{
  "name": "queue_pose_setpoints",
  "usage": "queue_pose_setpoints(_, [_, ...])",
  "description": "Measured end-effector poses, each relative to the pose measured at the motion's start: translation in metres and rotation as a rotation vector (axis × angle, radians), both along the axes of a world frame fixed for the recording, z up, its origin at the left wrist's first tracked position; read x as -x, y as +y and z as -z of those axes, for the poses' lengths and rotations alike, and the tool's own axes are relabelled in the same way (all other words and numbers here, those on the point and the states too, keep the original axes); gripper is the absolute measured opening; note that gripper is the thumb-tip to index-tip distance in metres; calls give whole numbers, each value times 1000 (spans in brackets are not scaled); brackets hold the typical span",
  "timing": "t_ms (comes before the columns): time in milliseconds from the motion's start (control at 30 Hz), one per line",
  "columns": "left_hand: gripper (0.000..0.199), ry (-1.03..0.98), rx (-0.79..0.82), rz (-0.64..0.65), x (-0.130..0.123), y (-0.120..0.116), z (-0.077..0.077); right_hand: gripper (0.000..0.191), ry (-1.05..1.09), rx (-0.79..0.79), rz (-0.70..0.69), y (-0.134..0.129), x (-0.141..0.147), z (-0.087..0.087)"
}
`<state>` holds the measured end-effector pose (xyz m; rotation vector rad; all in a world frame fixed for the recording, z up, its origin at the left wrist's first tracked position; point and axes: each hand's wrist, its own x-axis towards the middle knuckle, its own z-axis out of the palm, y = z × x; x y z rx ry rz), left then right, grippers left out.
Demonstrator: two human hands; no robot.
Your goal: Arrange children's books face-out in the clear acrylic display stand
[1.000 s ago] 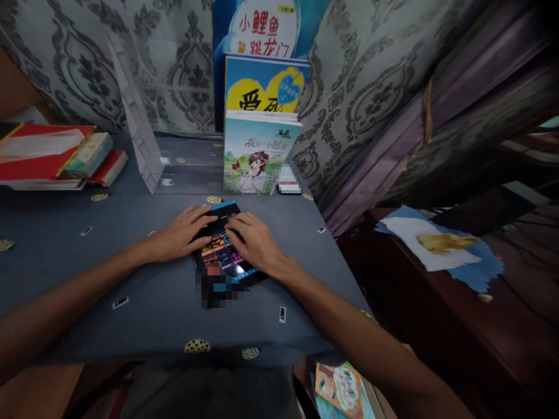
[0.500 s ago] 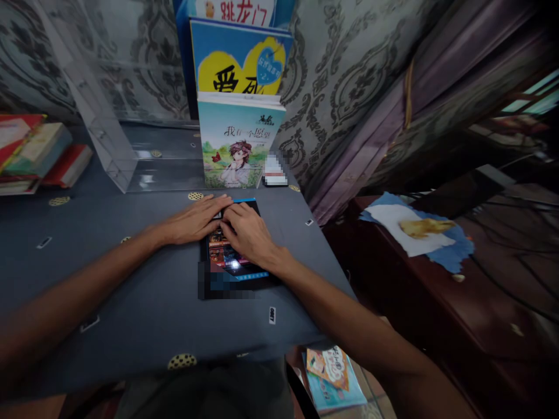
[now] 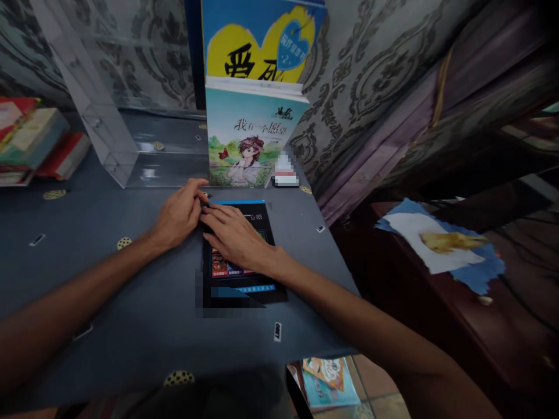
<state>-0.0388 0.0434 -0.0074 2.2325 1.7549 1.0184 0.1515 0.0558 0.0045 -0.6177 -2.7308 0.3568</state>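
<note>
"What is done so far?"

"Seen from the wearer's head: a dark book (image 3: 255,282) lies flat on a grey-blue tablecloth (image 3: 152,326), in front of a clear stand (image 3: 102,119). In the stand, a pale green-blue book (image 3: 248,131) stands upright before a blue-and-yellow one (image 3: 257,35)."

"And what is left?"

"Hard to judge. The dark book is down and looks closed, but it lies outside the stand. Nothing here settles whether the work at its cover is over; I would call it midway, with both hands at its upper end."

"How are those hands set?"

"The right hand (image 3: 238,238) reaches in palm down across the cover, its fingers pointing to the upper left corner, loosely extended and closed around nothing. The left hand (image 3: 179,215) is just beside that corner, wrist low on the cloth side, fingers bent inward, their tips close to the right hand's fingertips."

"Does the left have hold of anything?"

"I cannot tell. The fingertips bunch together there, and whether they pinch the edge or merely meet the other hand is hidden. Both forearms slant in from the near side, left and right, with the book between them."
</note>
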Motion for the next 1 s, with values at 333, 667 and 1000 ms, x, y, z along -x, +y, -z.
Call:
queue_pose_setpoints(333, [41,139,-8,16,-1,1,5,25,-11,-12,25,2,2,3])
queue_pose_setpoints(667, [38,328,1,7,-8,-3,-6,37,3,47,73,6,-21,5])
queue_pose_setpoints(1000, [35,438,6,51,-12,-6,-11,36,133,131,357,26,-82,21])
